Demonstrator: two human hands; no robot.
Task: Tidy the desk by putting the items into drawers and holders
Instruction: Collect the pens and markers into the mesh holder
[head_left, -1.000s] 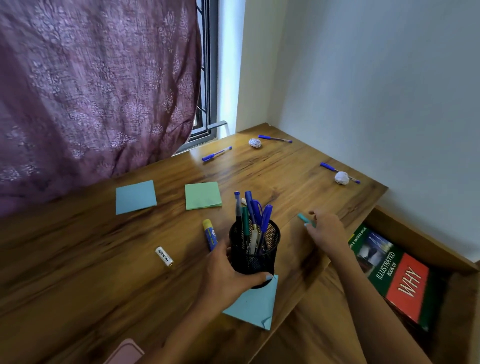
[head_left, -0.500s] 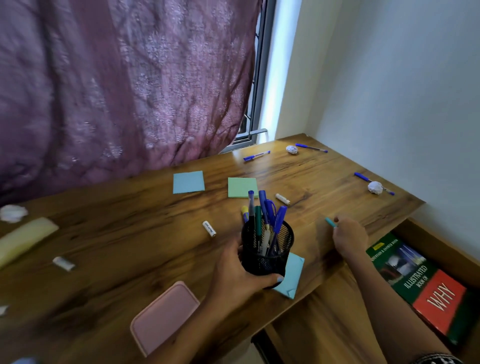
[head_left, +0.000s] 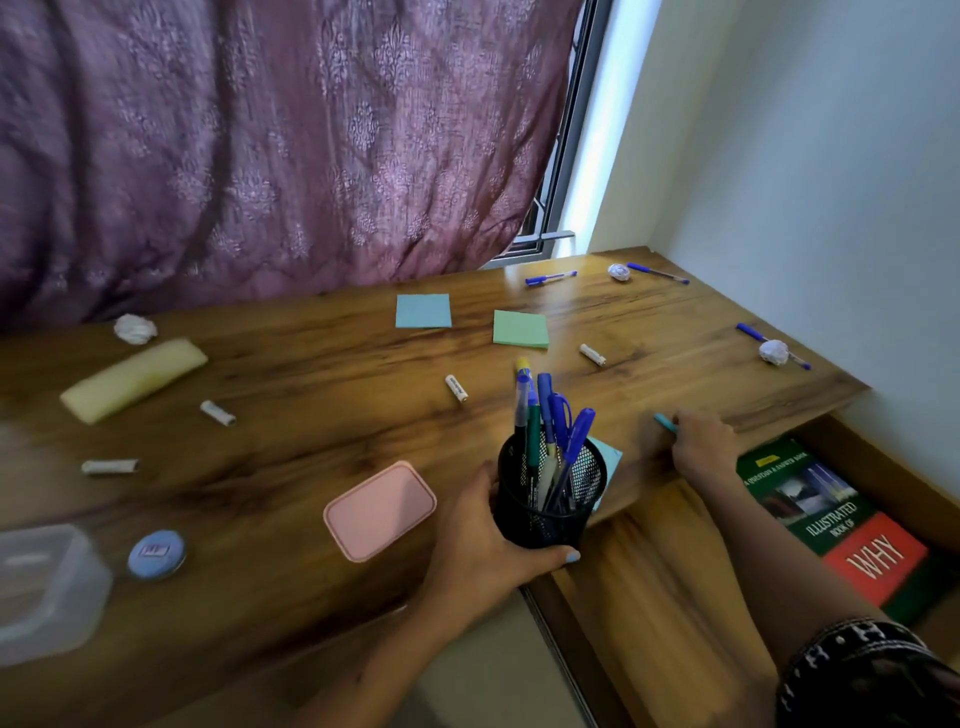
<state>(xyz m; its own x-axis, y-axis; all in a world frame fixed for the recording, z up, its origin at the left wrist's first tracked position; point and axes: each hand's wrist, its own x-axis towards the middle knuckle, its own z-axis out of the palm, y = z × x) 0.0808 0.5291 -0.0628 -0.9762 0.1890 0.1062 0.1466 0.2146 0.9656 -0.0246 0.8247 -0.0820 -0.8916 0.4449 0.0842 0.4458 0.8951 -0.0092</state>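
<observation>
The left hand (head_left: 483, 545) is wrapping around the black wire-mesh pen holder (head_left: 550, 493), fingers curled behind it and thumb across its near base, holding it at the near edge of the brown wooden desk (head_left: 311, 426). Several blue pens and a green one (head_left: 553, 415) are standing upright in the holder. Just to the right, the right hand (head_left: 701, 447) is lying on the desk edge with its fingers curled over a slim teal pen (head_left: 666, 423) — only the pen's far-left tip is showing past the knuckles. The two hands are sitting close together, with a light-blue sticky note (head_left: 608, 457) peeking out between them behind the holder.

Below the right forearm, an open wooden drawer (head_left: 665, 571) is holding a green-and-red illustrated book (head_left: 841, 525).

Farther out, loose things are lying well apart from both hands: a blue square sticky pad (head_left: 423, 310) and a green square sticky pad (head_left: 520, 329) near the middle, a white cylindrical battery (head_left: 456, 388) and another (head_left: 592, 355) nearer the holder, blue ballpoint pens (head_left: 550, 278) and crumpled paper balls (head_left: 774, 352) toward the far right corner. On the left are lying a pink rounded rectangular case (head_left: 379, 512), a round blue tin (head_left: 156, 553), a clear plastic box (head_left: 47, 592) and a pale yellow sponge block (head_left: 132, 379). A purple patterned curtain (head_left: 260, 145) is hanging behind the desk.
</observation>
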